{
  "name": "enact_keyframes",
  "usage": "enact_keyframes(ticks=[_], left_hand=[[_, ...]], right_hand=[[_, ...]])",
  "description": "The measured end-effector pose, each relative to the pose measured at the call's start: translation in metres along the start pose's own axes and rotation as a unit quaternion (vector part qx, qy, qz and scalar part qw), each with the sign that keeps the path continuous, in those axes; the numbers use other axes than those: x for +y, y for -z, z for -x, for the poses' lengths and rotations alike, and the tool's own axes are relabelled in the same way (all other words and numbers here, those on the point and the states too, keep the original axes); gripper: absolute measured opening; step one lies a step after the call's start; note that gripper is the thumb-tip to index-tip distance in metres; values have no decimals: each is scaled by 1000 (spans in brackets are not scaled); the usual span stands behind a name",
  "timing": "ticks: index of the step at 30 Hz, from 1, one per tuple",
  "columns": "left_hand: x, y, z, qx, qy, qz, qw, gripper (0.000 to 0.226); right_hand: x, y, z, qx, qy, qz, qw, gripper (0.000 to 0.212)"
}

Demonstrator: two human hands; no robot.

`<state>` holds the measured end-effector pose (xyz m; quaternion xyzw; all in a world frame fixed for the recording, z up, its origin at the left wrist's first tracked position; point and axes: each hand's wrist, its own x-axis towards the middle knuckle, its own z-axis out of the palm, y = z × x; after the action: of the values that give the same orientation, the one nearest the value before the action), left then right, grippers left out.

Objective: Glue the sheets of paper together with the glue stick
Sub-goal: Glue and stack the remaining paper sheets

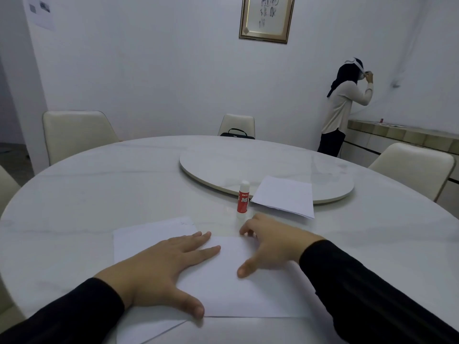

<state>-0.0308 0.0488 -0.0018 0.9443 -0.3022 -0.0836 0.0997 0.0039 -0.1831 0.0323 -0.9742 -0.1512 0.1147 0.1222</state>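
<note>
Pressing top sheet [248,294]: flat left hand [159,266], splayed right hand [270,244].

round white marble table [99,184] with turntable [223,160], upright glue stick [243,200], overlapping paper sheets [149,238]

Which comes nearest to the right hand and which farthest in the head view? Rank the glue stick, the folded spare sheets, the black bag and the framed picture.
From the right hand:
1. Glue stick, standing upright just beyond the fingertips.
2. Folded spare sheets, farther back and to the right, partly on the turntable's edge.
3. Black bag, on the chair across the table.
4. Framed picture, high on the far wall.
</note>
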Motion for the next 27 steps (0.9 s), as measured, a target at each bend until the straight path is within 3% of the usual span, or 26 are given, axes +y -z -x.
enact_keyframes(ticks=[7,11,13,14,16,18,21,22,24,27], left_hand=[[-5,-3,-1,19,-11,7,1000,110],[-9,-4,-3,72,-21,78,994,110],[-23,-7,-15,210,22,220,952,95],[-34,-9,-22,295,46,295,908,88],[-68,-22,-22,385,18,372,844,90],[-97,-38,-24,451,43,362,815,103],[-66,-19,-17,441,59,288,848,81],[-50,-12,-16,418,67,266,866,72],[-25,-11,-8,365,66,252,894,67],[-24,-11,-9,338,93,203,914,73]], right_hand=[[-20,19,-18,-90,-38,85,992,71],[-10,20,-22,-16,9,75,997,28],[0,26,-16,27,44,30,998,17],[6,30,-11,42,55,-7,998,20],[18,37,2,74,65,-122,988,21],[31,44,19,116,73,-292,946,13],[49,58,40,209,88,-549,804,5],[58,64,43,247,81,-595,760,13],[78,75,40,325,49,-629,704,25],[110,77,16,423,-76,-616,660,21]])
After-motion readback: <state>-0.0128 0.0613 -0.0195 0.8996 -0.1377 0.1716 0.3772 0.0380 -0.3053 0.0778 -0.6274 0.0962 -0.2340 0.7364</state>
